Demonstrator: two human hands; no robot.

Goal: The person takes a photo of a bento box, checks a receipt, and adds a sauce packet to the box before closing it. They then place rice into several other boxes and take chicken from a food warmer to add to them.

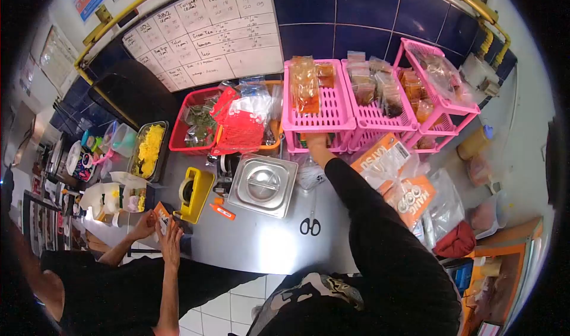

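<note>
My right hand [316, 141] reaches into the lower level of the left pink rack [320, 122], under its top tray. Its fingers are hidden inside, and something coloured shows dimly beside them. Clear packets of orange-brown sauce [304, 86] lie in the tray above. Close to my wrist, on the steel counter [270, 241], is a clear plastic bag [311, 172], and below it a pair of scissors [310, 225] with black handles. Left of these sits a steel pan with a lid [262, 185]. My left hand is out of view.
At left, a co-worker's hands [169, 241] hold a small orange piece near a yellow tape dispenser [197, 194]. Red basket [187, 119] and shredded yellow food [150, 149] stand behind. Orange printed packaging [386, 161] and a dark red cloth [456, 241] lie right of my arm.
</note>
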